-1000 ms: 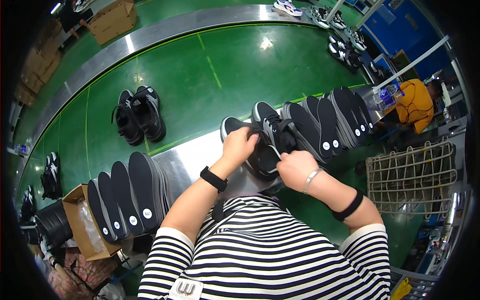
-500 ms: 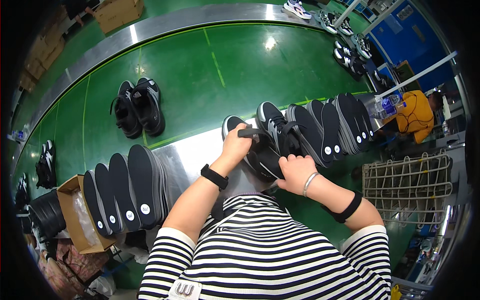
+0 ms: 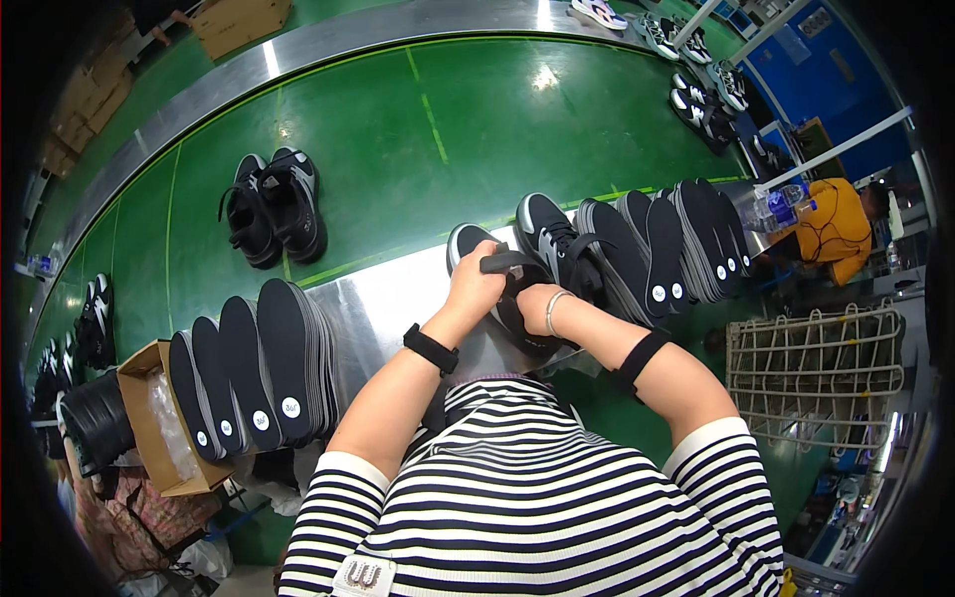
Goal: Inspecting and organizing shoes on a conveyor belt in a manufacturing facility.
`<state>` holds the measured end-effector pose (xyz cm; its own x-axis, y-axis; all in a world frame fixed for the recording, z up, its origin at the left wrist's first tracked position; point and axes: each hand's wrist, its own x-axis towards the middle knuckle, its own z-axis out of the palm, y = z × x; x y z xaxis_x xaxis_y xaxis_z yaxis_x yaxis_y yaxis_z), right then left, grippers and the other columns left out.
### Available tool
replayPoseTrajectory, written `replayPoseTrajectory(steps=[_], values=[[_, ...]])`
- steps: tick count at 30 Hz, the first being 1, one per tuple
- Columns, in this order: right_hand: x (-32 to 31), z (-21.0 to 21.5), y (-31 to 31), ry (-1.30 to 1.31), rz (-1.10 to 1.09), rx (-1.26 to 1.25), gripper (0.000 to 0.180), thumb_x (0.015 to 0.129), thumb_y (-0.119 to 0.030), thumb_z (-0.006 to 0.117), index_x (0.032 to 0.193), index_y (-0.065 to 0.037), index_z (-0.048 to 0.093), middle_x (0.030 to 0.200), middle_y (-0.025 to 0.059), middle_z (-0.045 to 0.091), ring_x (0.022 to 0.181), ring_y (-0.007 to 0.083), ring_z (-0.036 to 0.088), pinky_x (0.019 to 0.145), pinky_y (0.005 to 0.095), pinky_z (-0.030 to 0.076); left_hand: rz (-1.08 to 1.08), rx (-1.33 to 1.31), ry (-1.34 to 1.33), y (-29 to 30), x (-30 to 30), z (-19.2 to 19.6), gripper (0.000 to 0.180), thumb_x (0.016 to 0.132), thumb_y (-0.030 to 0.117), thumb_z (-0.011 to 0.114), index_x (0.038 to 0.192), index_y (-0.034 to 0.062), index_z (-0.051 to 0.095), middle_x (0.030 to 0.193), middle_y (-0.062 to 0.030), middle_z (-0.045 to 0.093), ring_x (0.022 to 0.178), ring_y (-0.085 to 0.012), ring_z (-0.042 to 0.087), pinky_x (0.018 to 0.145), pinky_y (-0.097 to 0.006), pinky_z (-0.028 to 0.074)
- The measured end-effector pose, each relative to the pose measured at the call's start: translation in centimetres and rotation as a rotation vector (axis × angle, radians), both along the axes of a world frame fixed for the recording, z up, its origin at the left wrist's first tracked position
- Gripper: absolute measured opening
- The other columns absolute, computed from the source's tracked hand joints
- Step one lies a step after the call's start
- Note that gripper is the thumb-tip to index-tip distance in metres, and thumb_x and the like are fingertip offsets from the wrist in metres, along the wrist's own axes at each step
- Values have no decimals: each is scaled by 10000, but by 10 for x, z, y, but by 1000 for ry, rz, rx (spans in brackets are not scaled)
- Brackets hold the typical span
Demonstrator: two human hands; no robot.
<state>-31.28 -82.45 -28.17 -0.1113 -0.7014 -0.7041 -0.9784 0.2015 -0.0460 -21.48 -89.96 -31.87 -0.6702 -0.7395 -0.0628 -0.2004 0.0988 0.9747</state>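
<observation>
A black sneaker [image 3: 538, 345] with a grey-and-white toe rests on the metal ledge in front of me, its heel toward me. My left hand [image 3: 477, 283] is closed round its upper near the tongue, with a dark strap or tongue sticking out past the fingers. My right hand [image 3: 538, 305] reaches down into the shoe opening; its fingers are hidden inside. Just right of it stands a matching sneaker [image 3: 545, 225], laces on. Beside that one, stacked black insoles [image 3: 612, 249] with round white stickers lean in a row.
More insole stacks [image 3: 290, 348] stand left of my arm, next to an open cardboard box [image 3: 159, 428] with clear plastic inside. A pair of black sneakers [image 3: 288, 209] sits on the green conveyor belt [image 3: 378, 139]. A wire rack [image 3: 811, 368] and a person in yellow [image 3: 836, 227] are at the right.
My right hand has moved from the shoe's heel edge, leftward and into the shoe opening. My left hand keeps its hold near the tongue.
</observation>
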Motion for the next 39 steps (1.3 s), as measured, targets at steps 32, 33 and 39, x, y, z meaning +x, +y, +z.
replayPoseTrajectory(steps=[32,33,39], values=[[-7,15,51,-128,171,-65,565,742,-212,486,1252,-17,341,1152,173,499,1102,262,460,958,467,241,1,-39,-24,1,-2,-16,226,811,218,497,902,12,514,792,-208,585,777,-371,561,656,-396,431],[-10,14,51,-152,180,-47,628,746,-258,502,1271,17,296,1197,185,459,1105,285,454,977,482,209,13,-56,-17,1,-3,-16,227,807,214,503,906,10,515,793,-204,586,778,-370,560,650,-399,429],[-20,-12,47,-1138,-1001,-325,387,816,-222,549,1073,57,477,962,135,575,901,177,542,761,274,434,-74,-34,-25,-3,5,-12,201,801,158,514,923,-1,517,795,-156,581,760,-262,552,662,-329,431]])
